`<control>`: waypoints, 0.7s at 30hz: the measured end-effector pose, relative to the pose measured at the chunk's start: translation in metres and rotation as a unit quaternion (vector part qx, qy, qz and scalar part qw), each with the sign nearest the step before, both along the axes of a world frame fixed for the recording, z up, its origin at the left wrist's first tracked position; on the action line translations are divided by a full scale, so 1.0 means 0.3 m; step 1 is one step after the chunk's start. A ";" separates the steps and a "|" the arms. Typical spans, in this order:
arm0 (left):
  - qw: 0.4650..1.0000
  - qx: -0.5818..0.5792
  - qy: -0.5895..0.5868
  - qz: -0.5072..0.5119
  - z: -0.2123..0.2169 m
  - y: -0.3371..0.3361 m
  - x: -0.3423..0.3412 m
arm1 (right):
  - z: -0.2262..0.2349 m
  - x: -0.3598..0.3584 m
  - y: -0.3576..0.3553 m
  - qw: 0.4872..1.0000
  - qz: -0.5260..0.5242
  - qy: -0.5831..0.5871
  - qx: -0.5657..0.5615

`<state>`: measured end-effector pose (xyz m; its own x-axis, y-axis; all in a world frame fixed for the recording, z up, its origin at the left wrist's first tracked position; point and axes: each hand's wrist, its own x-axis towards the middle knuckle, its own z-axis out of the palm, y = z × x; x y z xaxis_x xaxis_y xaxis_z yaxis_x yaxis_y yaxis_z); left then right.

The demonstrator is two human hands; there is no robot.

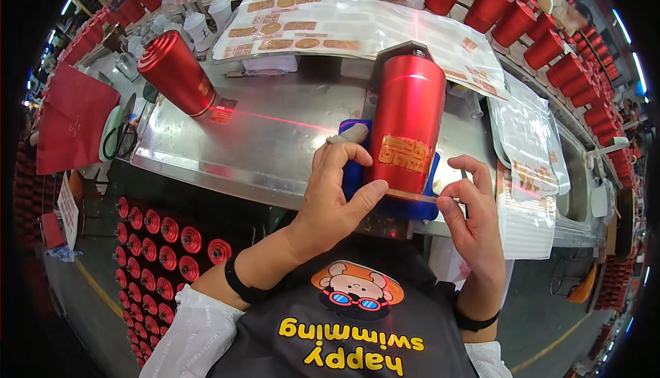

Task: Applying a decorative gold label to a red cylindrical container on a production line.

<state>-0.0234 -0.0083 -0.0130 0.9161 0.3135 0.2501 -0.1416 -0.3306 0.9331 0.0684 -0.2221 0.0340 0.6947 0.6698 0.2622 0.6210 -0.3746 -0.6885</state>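
A shiny red metal canister (410,103) lies in a blue cradle (353,171) on the metal bench, its near end toward me. A gold patterned decal (405,153) sits on its upper side near that end. My left hand (337,182) curls against the canister's left side, its thumb at the near end; one finger wears a greyish cover. My right hand (474,206) is to the right of the near end, thumb and forefinger pinched on a thin clear strip (412,196) that runs along the canister's near edge.
Another red canister (177,74) stands at the left beside a small gold label (223,112). Sheets of gold decals (295,27) lie behind. Scissors (122,134) are at the bench's left edge. Red canisters line a curved conveyor (515,24); more fill a rack (161,240) below left.
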 end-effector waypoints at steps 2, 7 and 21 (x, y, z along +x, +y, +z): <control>1.000 -0.016 0.003 -0.005 -0.002 -0.002 0.001 | 0.003 0.002 -0.003 1.000 0.000 0.000 -0.003; 0.994 -0.104 0.021 -0.013 -0.029 -0.004 0.008 | 0.005 0.004 -0.008 1.000 -0.006 -0.008 -0.008; 0.999 -0.032 -0.022 -0.002 -0.045 -0.017 0.032 | -0.003 0.004 -0.020 1.000 -0.017 0.015 -0.005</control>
